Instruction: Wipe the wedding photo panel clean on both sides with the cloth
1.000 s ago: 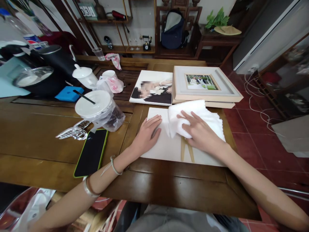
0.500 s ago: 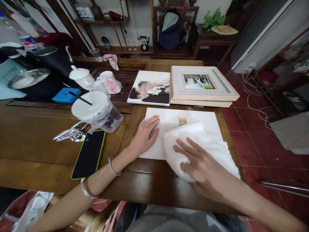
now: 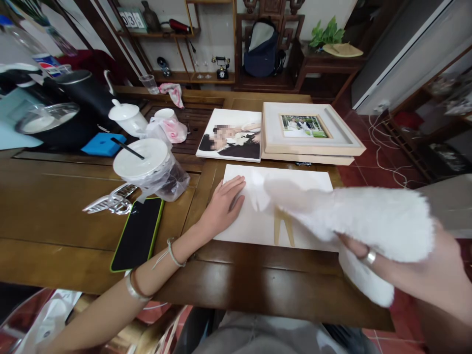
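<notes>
My left hand [image 3: 227,200] lies flat, fingers stretched, on the left part of a white board [image 3: 254,231]. Two slanted tan strips [image 3: 285,227] show on the board, their upper ends covered by cloth. My right hand [image 3: 401,265], a ring on one finger, grips a fluffy white cloth [image 3: 379,221] raised off the table to the right. The cloth's far end is smeared by motion over the board; I cannot tell if it touches. Most fingers of that hand are hidden by the cloth.
Behind the board lie a photo print [image 3: 236,135] and stacked picture frames [image 3: 313,137]. To the left are a phone [image 3: 138,236], a lidded drink cup [image 3: 142,160], a silvery hair clip [image 3: 112,199] and a white teapot [image 3: 127,118]. The table edge is near my right hand.
My right hand has lifted the cloth off the board and swung it right and up, exposing the tan strips. My left hand stays in place on the board.
</notes>
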Tool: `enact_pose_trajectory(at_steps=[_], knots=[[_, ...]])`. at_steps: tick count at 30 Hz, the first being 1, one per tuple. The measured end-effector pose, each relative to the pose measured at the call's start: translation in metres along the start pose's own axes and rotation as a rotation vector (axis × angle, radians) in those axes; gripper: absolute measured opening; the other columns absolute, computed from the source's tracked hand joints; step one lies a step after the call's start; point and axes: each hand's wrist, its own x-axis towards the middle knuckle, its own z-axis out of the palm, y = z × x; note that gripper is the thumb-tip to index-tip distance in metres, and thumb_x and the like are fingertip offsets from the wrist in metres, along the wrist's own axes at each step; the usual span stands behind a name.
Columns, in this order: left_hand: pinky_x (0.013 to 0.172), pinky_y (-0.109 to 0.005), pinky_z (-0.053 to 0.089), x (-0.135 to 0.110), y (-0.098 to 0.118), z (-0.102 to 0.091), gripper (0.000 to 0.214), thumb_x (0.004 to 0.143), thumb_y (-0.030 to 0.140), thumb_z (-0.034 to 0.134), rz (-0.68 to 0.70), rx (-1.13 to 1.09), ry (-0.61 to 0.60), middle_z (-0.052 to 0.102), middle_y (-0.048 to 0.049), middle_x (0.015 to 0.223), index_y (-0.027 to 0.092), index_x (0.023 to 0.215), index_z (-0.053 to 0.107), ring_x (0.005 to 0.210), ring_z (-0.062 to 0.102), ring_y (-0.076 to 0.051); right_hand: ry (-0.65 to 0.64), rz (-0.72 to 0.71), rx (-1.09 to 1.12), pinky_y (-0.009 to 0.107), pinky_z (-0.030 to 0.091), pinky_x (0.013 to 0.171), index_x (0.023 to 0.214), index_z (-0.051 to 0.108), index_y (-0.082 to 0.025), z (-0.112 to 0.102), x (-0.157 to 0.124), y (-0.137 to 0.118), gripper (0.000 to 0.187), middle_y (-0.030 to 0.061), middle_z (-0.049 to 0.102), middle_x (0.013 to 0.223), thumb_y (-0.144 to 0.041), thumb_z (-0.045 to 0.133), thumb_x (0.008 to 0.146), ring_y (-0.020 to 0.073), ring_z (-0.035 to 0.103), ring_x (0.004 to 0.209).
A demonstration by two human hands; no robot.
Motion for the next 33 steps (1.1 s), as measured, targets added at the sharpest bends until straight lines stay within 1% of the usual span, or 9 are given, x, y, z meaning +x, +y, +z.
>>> enact_pose_trajectory(at_steps=[3,5,8,11,14,23,27,30,33], knots=[[0.114,-0.05,0.026,0.0,0.0,0.0,0.036,0.091,0.02,0.044,-0.003,-0.001,0.009,0.053,-0.0102,0.138,0.018,0.126,0.054,0.133,0.043,-0.023,0.18,-0.156,-0.136,0.025,0.047,0.05,0.065,0.046,-0.022,0.012,0.022,0.011,0.019,-0.0013,0.057,0.057,-0.016,0.06,0.075,0.0131,0.057,0.054],[0.114,-0.05,0.026,0.001,0.001,0.0,0.036,0.091,0.02,0.044,-0.006,-0.003,0.007,0.053,-0.0105,0.138,0.018,0.125,0.054,0.133,0.044,-0.023,0.146,-0.239,-0.151,0.029,0.054,0.065,0.066,0.049,-0.019,0.028,0.04,0.014,0.014,0.0093,0.068,0.081,-0.012,0.057,0.075,0.0197,0.066,0.08],[0.114,-0.051,0.026,0.001,0.001,-0.001,0.036,0.091,0.02,0.044,-0.003,-0.004,0.005,0.053,-0.0107,0.138,0.017,0.126,0.054,0.133,0.044,-0.023,-0.063,-0.27,-0.173,0.043,0.051,0.093,0.072,0.057,-0.012,0.061,0.062,0.014,0.006,0.0226,0.057,0.125,-0.006,0.058,0.07,0.0325,0.054,0.119],[0.114,-0.051,0.025,0.001,0.0,0.0,0.036,0.091,0.02,0.044,-0.001,0.002,0.001,0.052,-0.0106,0.138,0.017,0.126,0.054,0.133,0.044,-0.023,-0.33,-0.238,-0.204,0.052,0.037,0.108,0.088,0.064,-0.009,0.09,0.073,0.01,0.025,0.0214,0.048,0.137,-0.001,0.061,0.064,0.0365,0.038,0.134],[0.114,-0.051,0.025,0.001,-0.001,0.0,0.036,0.092,0.02,0.044,-0.001,0.006,-0.004,0.053,-0.0105,0.138,0.017,0.126,0.054,0.133,0.044,-0.022,-0.527,-0.168,-0.167,0.057,0.026,0.112,0.106,0.062,-0.008,0.102,0.076,0.004,0.039,0.0205,0.04,0.144,-0.004,0.06,0.067,0.0377,0.024,0.14],[0.114,-0.05,0.026,0.001,0.001,-0.001,0.036,0.092,0.019,0.043,0.006,0.003,-0.011,0.052,-0.0105,0.138,0.018,0.126,0.054,0.133,0.043,-0.022,-0.783,-0.159,-0.05,0.062,0.024,0.11,0.108,0.064,-0.01,0.075,0.051,-0.042,0.038,0.0236,0.039,0.143,-0.015,0.057,0.072,0.0412,0.027,0.138],[0.114,-0.051,0.026,0.001,0.001,-0.001,0.036,0.092,0.018,0.043,0.01,0.01,-0.013,0.052,-0.0107,0.139,0.017,0.126,0.054,0.134,0.042,-0.022,-0.739,-0.211,0.092,0.063,0.026,0.11,0.101,0.065,-0.012,0.063,0.025,-0.061,0.032,0.0214,0.044,0.14,-0.013,0.051,0.072,0.039,0.03,0.137],[0.114,-0.051,0.026,0.001,0.001,-0.001,0.036,0.092,0.019,0.043,0.005,0.011,-0.012,0.052,-0.0111,0.138,0.016,0.126,0.054,0.133,0.043,-0.022,-0.697,-0.277,0.241,0.05,0.039,0.107,0.091,0.064,-0.014,0.045,0.014,-0.052,0.027,0.0171,0.056,0.129,-0.01,0.051,0.068,0.0309,0.044,0.13],[0.114,-0.051,0.026,0.001,0.001,-0.001,0.036,0.091,0.019,0.043,0.001,0.009,-0.012,0.052,-0.0108,0.138,0.017,0.126,0.054,0.133,0.043,-0.022,-0.557,-0.179,0.434,0.026,0.054,0.082,0.087,0.063,-0.02,0.021,0.014,-0.025,0.029,0.0056,0.068,0.103,-0.006,0.049,0.066,0.0179,0.063,0.102]])
